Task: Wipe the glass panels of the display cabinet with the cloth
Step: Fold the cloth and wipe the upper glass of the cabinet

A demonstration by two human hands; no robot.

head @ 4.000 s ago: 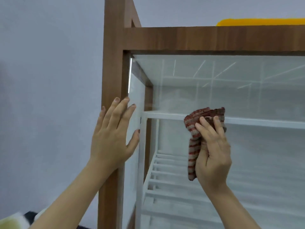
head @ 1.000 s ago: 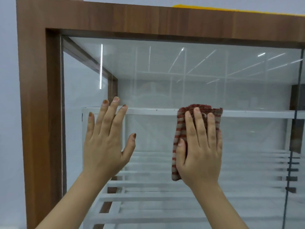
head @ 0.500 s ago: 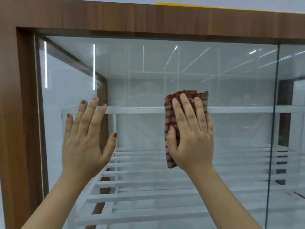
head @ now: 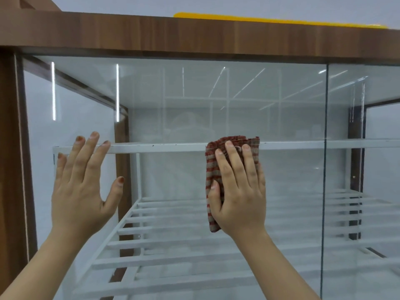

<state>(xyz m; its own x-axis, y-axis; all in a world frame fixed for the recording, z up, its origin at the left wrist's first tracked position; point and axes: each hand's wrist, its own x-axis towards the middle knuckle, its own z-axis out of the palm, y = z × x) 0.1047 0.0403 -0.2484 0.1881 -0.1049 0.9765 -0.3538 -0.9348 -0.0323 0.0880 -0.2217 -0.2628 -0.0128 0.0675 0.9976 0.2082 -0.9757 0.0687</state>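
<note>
Both forearms rise from the bottom of the view toward the front glass panel (head: pixel 249 105) of the display cabinet (head: pixel 194 35), palms facing the glass and backs of the hands toward the camera.

The left hand (head: pixel 82 191) is spread flat at the left part of the panel, near the brown wooden side post (head: pixel 10 159). Its fingers are straight and slightly fanned, pointing up and a little to the right, the thumb splayed out to the right; it holds nothing. Whether the palm actually touches the glass cannot be told.

The right hand (head: pixel 238 191) sits near the middle of the panel with the cloth (head: pixel 211 167) under it. Its fingers are straight and close together, pointing up, pressing the folded red-and-beige striped cloth flat against the glass; the thumb lies along the cloth's left edge. The cloth shows above the fingertips and down the left side of the hand.

Behind the glass is a white slatted rack (head: pixel 173 256), and a white shelf rail (head: pixel 162 147) runs level with the fingertips of both hands. A yellow object (head: pixel 259 18) lies on the cabinet's wooden top, far right.
</note>
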